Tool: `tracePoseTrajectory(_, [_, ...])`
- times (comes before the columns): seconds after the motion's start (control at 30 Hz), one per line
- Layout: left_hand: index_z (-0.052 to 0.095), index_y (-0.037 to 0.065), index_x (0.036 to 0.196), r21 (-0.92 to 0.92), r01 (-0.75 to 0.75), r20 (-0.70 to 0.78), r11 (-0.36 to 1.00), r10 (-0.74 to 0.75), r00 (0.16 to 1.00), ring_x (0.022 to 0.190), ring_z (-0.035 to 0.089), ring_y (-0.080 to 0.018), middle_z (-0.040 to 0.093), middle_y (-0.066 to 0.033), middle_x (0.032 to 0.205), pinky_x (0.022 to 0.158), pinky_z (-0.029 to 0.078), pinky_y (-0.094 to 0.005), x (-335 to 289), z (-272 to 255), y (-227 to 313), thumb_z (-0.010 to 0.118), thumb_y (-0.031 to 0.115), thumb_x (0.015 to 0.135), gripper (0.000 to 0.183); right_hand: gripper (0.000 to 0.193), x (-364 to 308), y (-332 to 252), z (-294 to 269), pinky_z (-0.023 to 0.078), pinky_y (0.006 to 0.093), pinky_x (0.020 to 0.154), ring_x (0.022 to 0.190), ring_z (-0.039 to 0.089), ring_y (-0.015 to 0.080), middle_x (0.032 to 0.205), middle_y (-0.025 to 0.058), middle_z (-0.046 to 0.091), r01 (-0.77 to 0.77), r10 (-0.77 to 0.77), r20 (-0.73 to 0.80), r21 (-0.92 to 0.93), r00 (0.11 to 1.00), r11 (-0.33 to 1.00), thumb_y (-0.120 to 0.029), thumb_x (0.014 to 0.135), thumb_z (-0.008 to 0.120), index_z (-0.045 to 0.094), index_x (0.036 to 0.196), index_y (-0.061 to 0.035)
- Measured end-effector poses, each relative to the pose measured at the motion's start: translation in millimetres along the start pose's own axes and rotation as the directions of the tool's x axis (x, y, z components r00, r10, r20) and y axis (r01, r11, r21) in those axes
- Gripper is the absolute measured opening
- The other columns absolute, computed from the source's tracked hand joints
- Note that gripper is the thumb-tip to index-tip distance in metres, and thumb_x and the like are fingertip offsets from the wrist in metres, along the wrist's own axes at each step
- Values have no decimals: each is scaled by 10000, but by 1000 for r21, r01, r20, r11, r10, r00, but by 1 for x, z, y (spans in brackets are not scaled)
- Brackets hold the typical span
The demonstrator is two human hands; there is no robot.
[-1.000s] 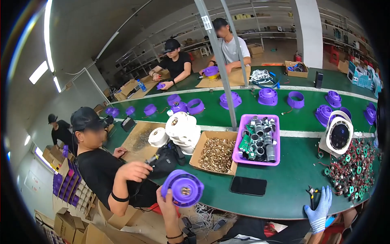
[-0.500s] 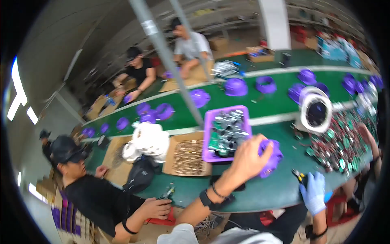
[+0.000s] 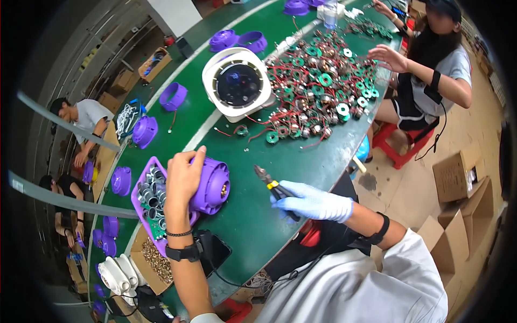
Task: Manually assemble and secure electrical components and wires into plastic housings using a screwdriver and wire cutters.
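Note:
My left hand (image 3: 182,178) is closed on a purple plastic housing (image 3: 213,185), gripping it from the left. The housing is rounded, with a brass-coloured piece at its centre facing right. It is beside a purple tray (image 3: 142,176) of grey metal cylinders and green boards; whether it touches the table I cannot tell. My right hand (image 3: 319,204), in a pale blue glove, is wrapped round the black and yellow handles of cutting pliers (image 3: 263,173). Their jaws point up and left over the green table, apart from the housing.
A white housing with a round black face (image 3: 237,85) stands beyond my hands. Right of it spreads a heap of small motors (image 3: 318,102) with red wires and green discs. A phone (image 3: 216,252) lies by my left wrist. A co-worker's hand (image 3: 389,57) is over the heap's right edge.
My view has swung right, bringing the motor heap and the right-hand co-worker into fuller sight. The purple housing stays in my left hand, and the pliers stay in my right.

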State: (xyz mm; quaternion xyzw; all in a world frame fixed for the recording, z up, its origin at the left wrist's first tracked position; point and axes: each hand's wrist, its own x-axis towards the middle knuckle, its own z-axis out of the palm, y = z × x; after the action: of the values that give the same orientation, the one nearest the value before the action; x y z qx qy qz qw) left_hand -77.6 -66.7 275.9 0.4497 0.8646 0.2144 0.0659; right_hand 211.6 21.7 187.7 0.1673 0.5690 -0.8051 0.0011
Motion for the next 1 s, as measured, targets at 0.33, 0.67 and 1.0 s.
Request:
tracePoseTrajectory(0.33, [664,-65,838,101,60,19,993,-62,998,641,611,-399,599,-268,692,665,459,-485,0,13,17,549,461,1064,584,120,42,12,19,546,281,684,783,659,125,855,47,648,-40,49,102,-84,994,996,-149,921,605,580,993,-56])
tracePoseTrajectory(0.67, [698,-84,935,103,16,13,995,-18,1000,765,677,-438,649,-317,790,760,495,-487,-3,11,15,545,384,1045,505,277,62,-1,29,561,331,529,592,640,174,745,75,643,-328,354,167,-163,920,931,-263,980,570,603,878,-8])
tracePoseTrajectory(1.0, [761,-54,1059,139,14,-55,990,-7,998,973,700,-497,715,-329,969,915,532,-496,-3,16,10,577,353,998,451,283,80,-28,21,547,336,518,585,632,173,770,75,663,-255,341,186,-372,921,892,-275,970,573,639,929,-3])
